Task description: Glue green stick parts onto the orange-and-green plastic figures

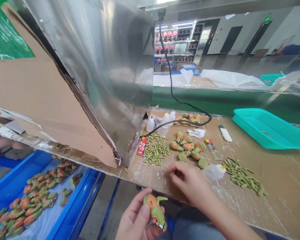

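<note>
My left hand (137, 218), in front of the table's edge, is closed round a small green and orange toy figure (153, 208); a thin green arm sticks out from the figure's side. Over the cardboard-covered tabletop, my right hand (183, 176) has its fingers curled together; whether something small is between them is hidden. Just beyond it lies a pile of small green toy arms (157, 150), with several toy figures (188, 146) grouped to the right. By my right wrist is a clear squeeze bottle (214, 172) with a yellow tip, beside a second pile of green arms (245, 176).
A blue crate (65, 213) of toy figures stands at lower left, below a metal panel (110, 66) and cardboard sheet (45, 100). A teal tray (267, 133) sits at right. A black cable (171, 80) crosses the table near white bottles (165, 120). Another person's arm (8, 143) shows at left.
</note>
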{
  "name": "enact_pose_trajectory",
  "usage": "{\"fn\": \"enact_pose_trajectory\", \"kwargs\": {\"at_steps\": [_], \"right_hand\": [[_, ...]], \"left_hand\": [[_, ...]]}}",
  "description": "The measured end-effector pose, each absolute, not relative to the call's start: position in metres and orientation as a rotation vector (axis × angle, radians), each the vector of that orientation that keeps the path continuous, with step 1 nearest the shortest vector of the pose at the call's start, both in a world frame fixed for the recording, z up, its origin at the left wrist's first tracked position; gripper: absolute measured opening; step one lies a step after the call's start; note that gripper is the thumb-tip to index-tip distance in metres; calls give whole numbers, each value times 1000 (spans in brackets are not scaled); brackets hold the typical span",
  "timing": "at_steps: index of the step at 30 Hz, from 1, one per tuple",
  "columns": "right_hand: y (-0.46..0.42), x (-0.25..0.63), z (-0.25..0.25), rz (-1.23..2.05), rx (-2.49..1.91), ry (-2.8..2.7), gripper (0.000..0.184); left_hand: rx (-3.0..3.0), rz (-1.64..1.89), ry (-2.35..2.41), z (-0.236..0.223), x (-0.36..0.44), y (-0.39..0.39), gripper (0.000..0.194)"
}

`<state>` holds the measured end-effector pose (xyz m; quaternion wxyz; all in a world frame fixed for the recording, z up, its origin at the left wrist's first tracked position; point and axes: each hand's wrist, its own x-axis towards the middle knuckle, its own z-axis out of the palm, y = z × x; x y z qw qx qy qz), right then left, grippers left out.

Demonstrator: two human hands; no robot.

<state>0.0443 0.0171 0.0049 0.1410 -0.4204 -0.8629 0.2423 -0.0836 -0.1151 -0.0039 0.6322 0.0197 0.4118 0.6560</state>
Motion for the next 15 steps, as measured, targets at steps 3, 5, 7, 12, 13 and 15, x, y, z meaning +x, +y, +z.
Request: {"fn": "enact_pose_trajectory", "kwargs": {"at_steps": [3, 5, 7, 12, 13, 15], "right_hand": [[-16, 59, 10, 1151, -1056, -2233, 10], [-34, 64, 10, 1369, -968, -1944, 18], [-44, 68, 10, 1393, -943, -1824, 15], [-46, 86, 17, 1132, -924, -2067, 7], [-46, 91, 20, 1108, -906, -2051, 7], [-48, 99, 28, 1084, -866, -2005, 8]], "left_hand": [[13, 1537, 890, -2, -77, -112, 31], [26, 1541, 847, 0, -72, -112, 31], [59, 1537, 843, 2, -68, -114, 34], [194, 1574, 884, 3, -63, -120, 38], [216, 1593, 878, 3, -62, -121, 37], [257, 1620, 862, 5, -59, -123, 35]]}}
